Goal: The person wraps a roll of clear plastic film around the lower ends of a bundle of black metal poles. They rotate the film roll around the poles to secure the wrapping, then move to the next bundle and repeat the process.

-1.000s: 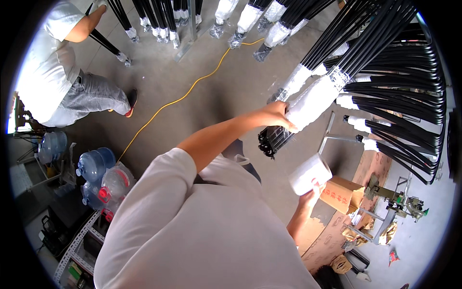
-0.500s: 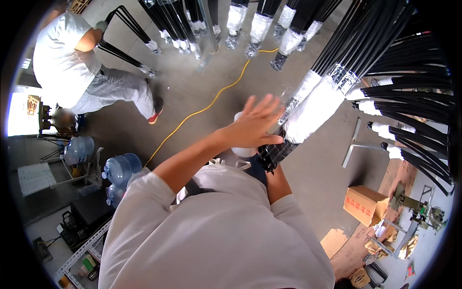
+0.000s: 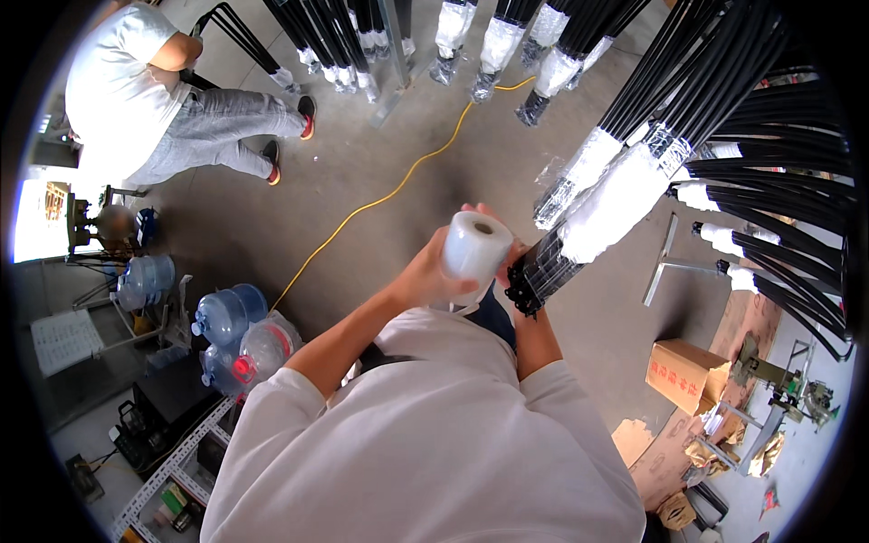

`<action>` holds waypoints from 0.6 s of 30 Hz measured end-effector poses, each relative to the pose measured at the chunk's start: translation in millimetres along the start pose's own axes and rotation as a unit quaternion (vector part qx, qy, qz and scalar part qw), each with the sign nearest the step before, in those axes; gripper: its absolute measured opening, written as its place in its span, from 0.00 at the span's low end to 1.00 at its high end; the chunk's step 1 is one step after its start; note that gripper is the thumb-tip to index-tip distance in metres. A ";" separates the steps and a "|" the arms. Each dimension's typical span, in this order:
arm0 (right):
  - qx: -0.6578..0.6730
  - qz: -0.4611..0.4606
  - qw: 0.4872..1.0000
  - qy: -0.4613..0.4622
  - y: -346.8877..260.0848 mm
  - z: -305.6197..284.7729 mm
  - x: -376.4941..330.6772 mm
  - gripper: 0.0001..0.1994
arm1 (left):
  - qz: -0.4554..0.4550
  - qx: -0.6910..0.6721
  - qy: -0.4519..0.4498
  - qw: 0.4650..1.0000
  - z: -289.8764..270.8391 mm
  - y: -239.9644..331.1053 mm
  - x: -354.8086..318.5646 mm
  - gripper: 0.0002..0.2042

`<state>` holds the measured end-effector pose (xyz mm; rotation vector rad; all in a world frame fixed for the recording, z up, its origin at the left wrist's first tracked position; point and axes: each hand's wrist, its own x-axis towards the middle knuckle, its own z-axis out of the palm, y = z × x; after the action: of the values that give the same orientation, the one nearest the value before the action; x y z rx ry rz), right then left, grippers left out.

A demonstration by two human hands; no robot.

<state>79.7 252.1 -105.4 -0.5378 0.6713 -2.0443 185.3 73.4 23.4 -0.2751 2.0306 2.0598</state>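
Note:
A roll of clear stretch film (image 3: 472, 255) with a hollow core stands nearly upright in front of my body. My left hand (image 3: 425, 273) is closed around its left side, slightly blurred. Behind the roll and at its right, my right hand (image 3: 514, 255) is against it, mostly hidden, its fingers curled around the far side. Just right of the hands is the dark lower end (image 3: 541, 271) of a bundle of long black rods or tubes, wrapped in black and clear film. Higher up, white wrapping (image 3: 615, 201) covers the same bundle. My right forearm passes beneath that end.
More wrapped black bundles (image 3: 496, 50) hang ahead and to the right. A yellow cable (image 3: 398, 192) crosses the floor. Water jugs (image 3: 228, 312) stand at left, and a co-worker (image 3: 136, 90) is at far left. An open cardboard box (image 3: 685, 376) sits at right beside a metal stand (image 3: 654, 282).
My left hand has come down from its spread position by the bundle and closed on the film roll, which now shows fully. The co-worker's legs have shifted.

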 end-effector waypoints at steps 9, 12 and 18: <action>0.041 0.021 0.923 0.383 -7.5 34.8 -50.4 0.11 | -0.001 0.153 -0.053 0.987 33.3 35.2 -51.5 0.40; -0.028 -0.020 0.940 0.339 -16.1 75.0 -107.0 0.15 | 0.041 0.194 -0.044 0.979 42.1 24.3 -51.5 0.40; -0.310 -0.088 0.869 0.375 -16.0 162.2 -105.2 0.47 | 0.114 0.257 -0.159 0.946 61.7 22.8 -42.4 0.40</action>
<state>220.5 308.0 15.8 -0.1187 1.8417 -2.1709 221.0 133.3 58.9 0.3779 2.3633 1.4689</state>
